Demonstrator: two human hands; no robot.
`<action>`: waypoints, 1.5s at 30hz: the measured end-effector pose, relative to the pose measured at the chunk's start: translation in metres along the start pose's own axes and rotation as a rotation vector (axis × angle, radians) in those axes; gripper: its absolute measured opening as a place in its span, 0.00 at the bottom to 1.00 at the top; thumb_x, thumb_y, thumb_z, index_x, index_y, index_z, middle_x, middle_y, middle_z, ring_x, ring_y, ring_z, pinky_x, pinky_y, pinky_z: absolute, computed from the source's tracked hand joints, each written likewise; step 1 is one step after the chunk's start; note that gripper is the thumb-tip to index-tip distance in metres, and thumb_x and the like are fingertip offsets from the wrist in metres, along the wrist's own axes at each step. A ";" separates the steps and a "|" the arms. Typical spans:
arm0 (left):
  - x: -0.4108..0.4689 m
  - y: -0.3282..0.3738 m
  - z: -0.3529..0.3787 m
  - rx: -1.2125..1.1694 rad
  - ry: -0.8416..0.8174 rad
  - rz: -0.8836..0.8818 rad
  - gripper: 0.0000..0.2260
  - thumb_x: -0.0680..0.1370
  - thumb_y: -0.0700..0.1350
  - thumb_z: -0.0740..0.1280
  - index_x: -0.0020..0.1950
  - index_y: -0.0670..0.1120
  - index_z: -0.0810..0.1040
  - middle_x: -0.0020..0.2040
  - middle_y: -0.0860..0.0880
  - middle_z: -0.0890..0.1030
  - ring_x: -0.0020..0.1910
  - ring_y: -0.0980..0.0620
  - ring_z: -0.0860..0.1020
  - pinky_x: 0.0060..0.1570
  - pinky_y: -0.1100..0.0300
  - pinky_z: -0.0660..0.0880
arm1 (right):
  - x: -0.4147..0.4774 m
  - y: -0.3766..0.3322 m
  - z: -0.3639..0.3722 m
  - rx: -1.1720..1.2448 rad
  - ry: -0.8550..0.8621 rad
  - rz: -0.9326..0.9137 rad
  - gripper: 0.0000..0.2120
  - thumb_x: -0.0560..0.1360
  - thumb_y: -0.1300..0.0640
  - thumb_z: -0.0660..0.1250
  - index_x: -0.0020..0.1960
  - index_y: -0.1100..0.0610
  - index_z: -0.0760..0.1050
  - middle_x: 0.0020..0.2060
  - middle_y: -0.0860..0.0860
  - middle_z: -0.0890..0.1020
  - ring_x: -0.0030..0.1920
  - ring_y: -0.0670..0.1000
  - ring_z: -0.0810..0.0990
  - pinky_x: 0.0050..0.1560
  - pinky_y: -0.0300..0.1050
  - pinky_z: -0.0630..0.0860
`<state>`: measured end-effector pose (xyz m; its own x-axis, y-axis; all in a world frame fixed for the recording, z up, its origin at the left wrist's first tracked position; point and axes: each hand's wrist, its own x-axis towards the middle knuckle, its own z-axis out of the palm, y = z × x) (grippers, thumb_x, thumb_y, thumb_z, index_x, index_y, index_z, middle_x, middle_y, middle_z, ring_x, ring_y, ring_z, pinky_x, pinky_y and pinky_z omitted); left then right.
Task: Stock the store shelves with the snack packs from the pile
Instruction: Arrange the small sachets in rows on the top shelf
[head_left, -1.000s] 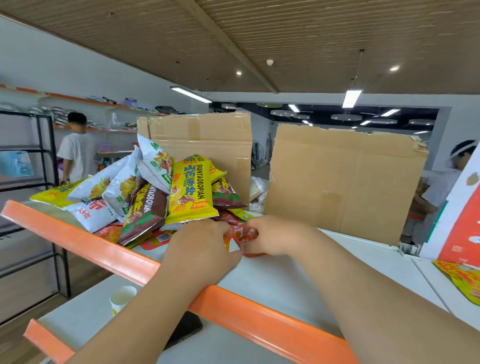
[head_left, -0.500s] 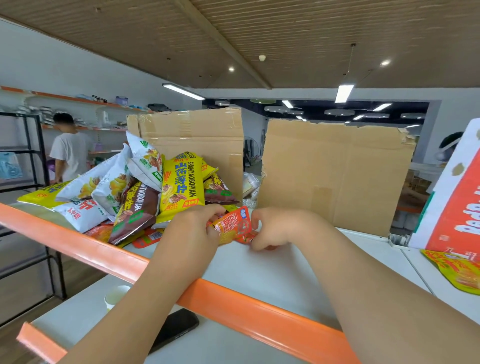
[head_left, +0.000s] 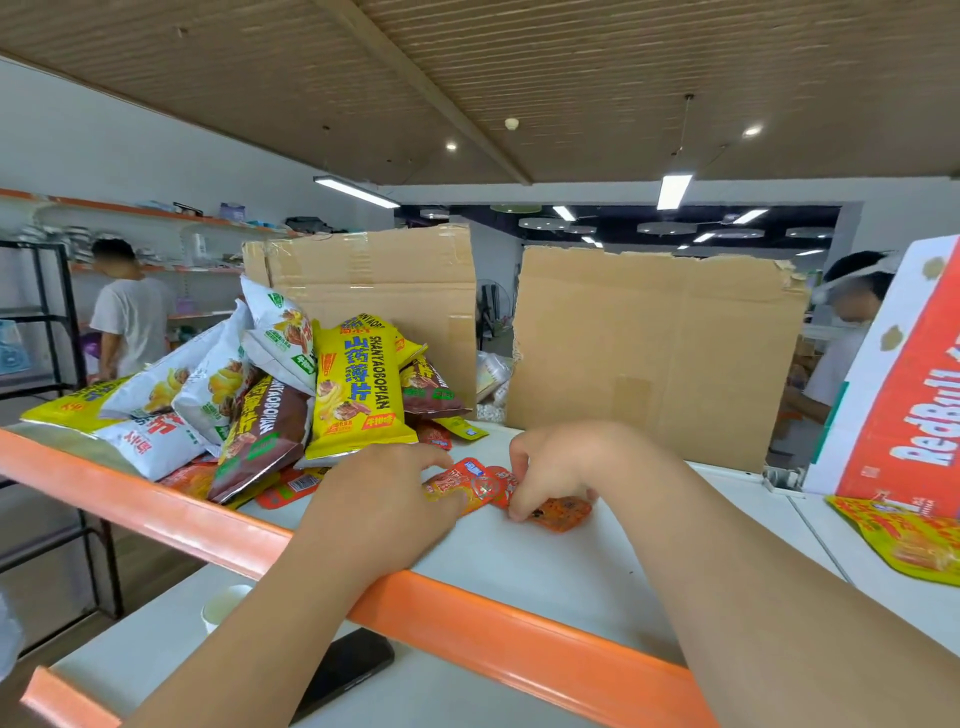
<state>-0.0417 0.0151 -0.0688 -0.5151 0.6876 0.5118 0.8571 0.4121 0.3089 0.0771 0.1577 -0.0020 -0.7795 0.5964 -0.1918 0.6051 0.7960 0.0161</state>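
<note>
shelf top: white, flat, fronted by an orange edge strip that climbs from lower right to the left. snack pile: yellow, white and brown bags heaped on the left part of the shelf top, in front of a cardboard panel; flat orange packs lie under the heap. second cardboard panel: upright at the back, right of the first, with a narrow gap between them. small orange packs: on the shelf top just right of the pile, between both hands. left hand: reaches over the edge strip, thumb and fingers pinching the left end of the small orange packs. right hand: fingers curled down, pinching their right end. red-and-white carton: far right, with a yellow pack at its foot. bare white surface lies before the hands and rightward to the carton. lower shelf: carries a black phone and a paper cup. black rack: room's left side; one person stands beyond it, another person behind the carton.
</note>
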 end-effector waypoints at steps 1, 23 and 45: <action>0.000 0.001 0.000 0.031 -0.027 0.009 0.21 0.72 0.66 0.69 0.64 0.63 0.79 0.60 0.58 0.81 0.61 0.55 0.77 0.55 0.59 0.73 | 0.000 0.002 0.000 0.016 -0.013 0.006 0.26 0.72 0.43 0.74 0.64 0.53 0.73 0.47 0.49 0.75 0.45 0.52 0.78 0.42 0.45 0.75; 0.010 -0.007 0.003 -0.185 -0.217 0.071 0.24 0.67 0.60 0.75 0.63 0.65 0.76 0.51 0.63 0.80 0.50 0.63 0.77 0.48 0.62 0.73 | 0.012 0.015 0.005 0.075 0.052 0.041 0.23 0.71 0.44 0.74 0.61 0.51 0.73 0.44 0.46 0.74 0.38 0.45 0.73 0.35 0.42 0.69; -0.001 0.121 0.017 -0.739 -0.259 0.203 0.21 0.61 0.61 0.74 0.53 0.58 0.79 0.47 0.64 0.84 0.35 0.54 0.79 0.35 0.58 0.75 | -0.129 0.139 0.000 0.238 0.365 0.224 0.18 0.70 0.40 0.75 0.52 0.49 0.75 0.45 0.47 0.77 0.44 0.49 0.77 0.42 0.45 0.74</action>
<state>0.0620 0.0743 -0.0452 -0.2548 0.8606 0.4409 0.6649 -0.1751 0.7261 0.2616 0.1911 0.0252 -0.6058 0.7817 0.1483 0.7518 0.6234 -0.2150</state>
